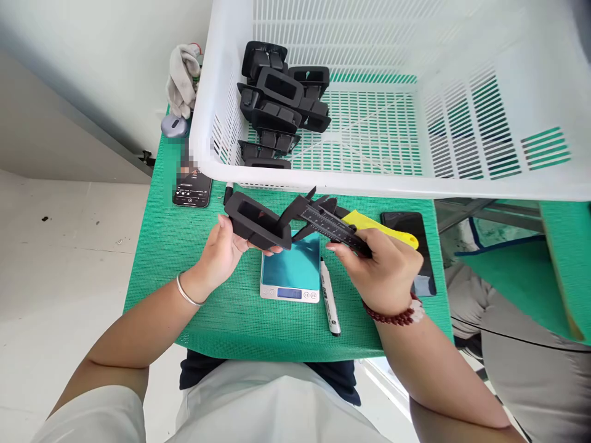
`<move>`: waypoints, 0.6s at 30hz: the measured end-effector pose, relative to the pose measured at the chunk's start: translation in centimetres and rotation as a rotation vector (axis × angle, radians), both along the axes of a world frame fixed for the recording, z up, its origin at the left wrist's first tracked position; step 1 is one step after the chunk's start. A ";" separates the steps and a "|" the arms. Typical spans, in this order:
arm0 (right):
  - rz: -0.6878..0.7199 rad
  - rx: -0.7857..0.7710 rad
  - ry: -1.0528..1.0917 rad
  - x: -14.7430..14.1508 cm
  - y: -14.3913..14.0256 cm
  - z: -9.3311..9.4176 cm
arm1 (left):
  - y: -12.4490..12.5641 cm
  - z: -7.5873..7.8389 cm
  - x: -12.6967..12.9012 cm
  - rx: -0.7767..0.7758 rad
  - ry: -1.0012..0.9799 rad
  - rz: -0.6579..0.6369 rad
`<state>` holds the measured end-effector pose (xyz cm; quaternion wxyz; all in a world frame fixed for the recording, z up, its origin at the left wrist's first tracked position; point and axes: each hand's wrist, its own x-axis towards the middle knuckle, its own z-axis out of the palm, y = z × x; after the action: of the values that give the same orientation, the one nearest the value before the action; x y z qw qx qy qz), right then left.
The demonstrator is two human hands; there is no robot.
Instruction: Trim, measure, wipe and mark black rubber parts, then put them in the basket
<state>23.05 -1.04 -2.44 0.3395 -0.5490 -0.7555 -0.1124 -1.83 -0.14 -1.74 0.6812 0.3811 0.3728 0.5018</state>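
In my left hand (220,251) is a black plastic housing (252,237) with a rectangular opening, tilted, the thumb at its left end and fingers underneath. My right hand (388,264) is closed around a black vernier caliper (330,224). The caliper's jaws are at the right end of the housing, one of them overlapping its rim; whether they touch it I cannot tell. Below both lies a digital scale (290,267) with a shiny blue-green plate. A white marker (329,298) lies beside the scale. Behind my right hand is a yellow object (381,227), partly hidden.
A large white basket (351,186) stands at the back, holding several black housings (281,86) on its left. A phone (192,189), an oval grey case (174,126) and gloves (181,80) lie at left. Another dark phone (422,258) lies at right on the green-covered table (157,277).
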 end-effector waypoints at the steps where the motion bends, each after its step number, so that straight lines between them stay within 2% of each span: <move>1: 0.006 0.011 0.002 0.0 0.0 0.1 | 0.0 -0.2 0.0 0.012 0.003 0.013; 8: -0.017 0.003 0.014 0.0 0.1 0.5 | 0.0 -1.1 0.0 0.034 0.048 0.159; 11: -0.016 0.003 0.025 -0.1 0.1 0.6 | 0.1 -1.0 0.0 0.028 0.044 0.178; 15: 0.009 0.029 0.033 -0.1 0.1 0.8 | 0.3 -0.3 -0.1 -0.073 0.031 0.207; 18: 0.008 0.016 0.029 -0.1 0.1 0.8 | 0.3 0.5 -0.2 -0.183 0.028 0.165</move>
<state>22.91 -0.98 -1.68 0.3553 -0.5447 -0.7518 -0.1089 -2.00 0.12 -1.21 0.6642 0.2925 0.4565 0.5146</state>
